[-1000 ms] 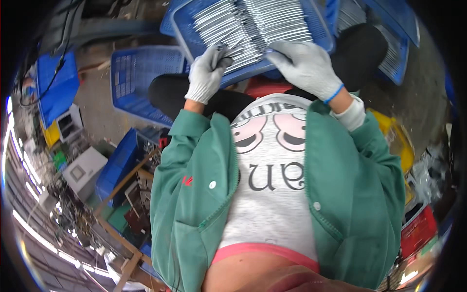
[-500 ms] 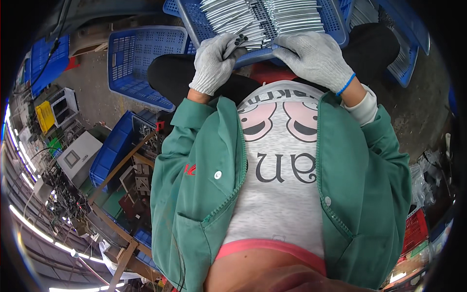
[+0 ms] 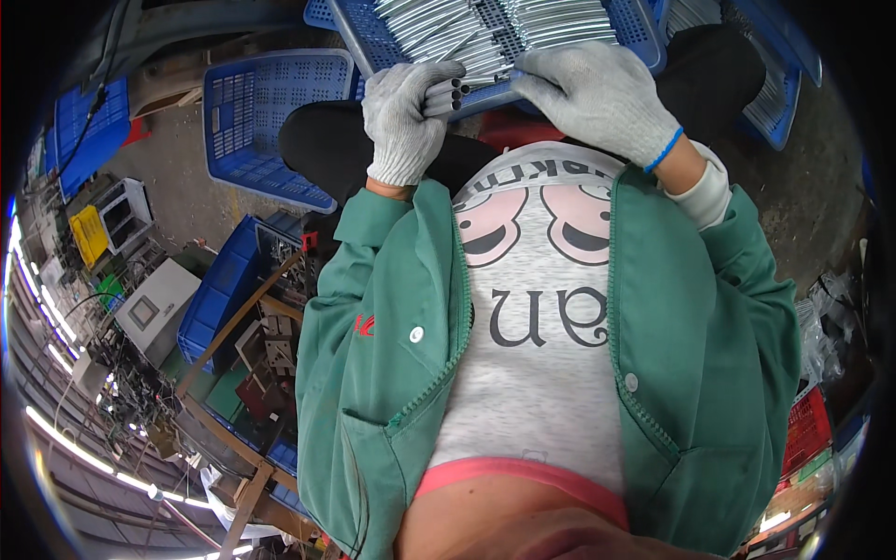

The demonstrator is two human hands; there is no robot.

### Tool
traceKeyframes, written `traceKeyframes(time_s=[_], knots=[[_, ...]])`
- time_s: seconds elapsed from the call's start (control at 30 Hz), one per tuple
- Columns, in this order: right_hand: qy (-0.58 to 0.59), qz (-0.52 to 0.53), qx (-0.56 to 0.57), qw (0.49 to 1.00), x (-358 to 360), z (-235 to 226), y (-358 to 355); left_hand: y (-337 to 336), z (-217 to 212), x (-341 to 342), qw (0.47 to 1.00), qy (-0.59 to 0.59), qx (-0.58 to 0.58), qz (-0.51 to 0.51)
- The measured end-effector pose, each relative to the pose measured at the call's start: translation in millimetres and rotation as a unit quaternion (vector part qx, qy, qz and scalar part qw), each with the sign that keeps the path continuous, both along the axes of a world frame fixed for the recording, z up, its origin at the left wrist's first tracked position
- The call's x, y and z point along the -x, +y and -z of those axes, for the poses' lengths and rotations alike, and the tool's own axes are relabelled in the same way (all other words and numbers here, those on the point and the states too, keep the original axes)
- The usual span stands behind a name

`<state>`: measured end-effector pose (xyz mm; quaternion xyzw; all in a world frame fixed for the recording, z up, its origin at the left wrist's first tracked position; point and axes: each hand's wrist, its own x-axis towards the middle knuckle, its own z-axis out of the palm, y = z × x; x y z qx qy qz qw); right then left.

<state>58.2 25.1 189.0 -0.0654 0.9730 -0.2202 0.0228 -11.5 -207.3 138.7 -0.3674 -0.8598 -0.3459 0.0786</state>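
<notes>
My left hand (image 3: 403, 121), in a white knitted glove, is closed around several short metal tubes (image 3: 442, 97). Their open, dark ends point to the right, toward my other hand. My right hand (image 3: 597, 105), gloved in white with a blue cuff edge, is at the near rim of a blue plastic crate (image 3: 644, 42). Its fingers and thumb are bent together; whatever may be between their tips is too hidden to make out. Inside that crate, shiny metal tubes (image 3: 565, 21) lie in two rows, just beyond both hands.
Left of my knee stands another blue crate (image 3: 271, 121). More tubes (image 3: 770, 107) lie in a blue crate at the far right. A wooden frame (image 3: 224, 350), a grey box (image 3: 159, 303) and a blue bin (image 3: 219, 289) are to the left. A red crate (image 3: 805, 429) is at lower right.
The tubes in my left hand have turned so that their ends now face right, and the hand has shifted slightly left. My right hand has moved a little left and away from me.
</notes>
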Motion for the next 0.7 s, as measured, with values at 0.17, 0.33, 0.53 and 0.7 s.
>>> traceKeyframes(time_s=[0.17,0.33,0.53,0.7], knots=[[-0.010,0.018,-0.012,1.000,-3,6,0,-1,-3,-4,1.000,0.003,-0.007,0.003],[-0.061,0.017,0.001,0.998,-9,-4,-7,0,5,-5,0.999,0.029,-0.038,-0.006],[-0.075,0.023,-0.002,0.997,1,-26,-6,2,-1,-7,0.998,0.053,-0.035,0.003],[-0.041,-0.003,-0.003,0.999,-4,-25,0,2,2,-8,0.997,0.038,-0.062,0.005]])
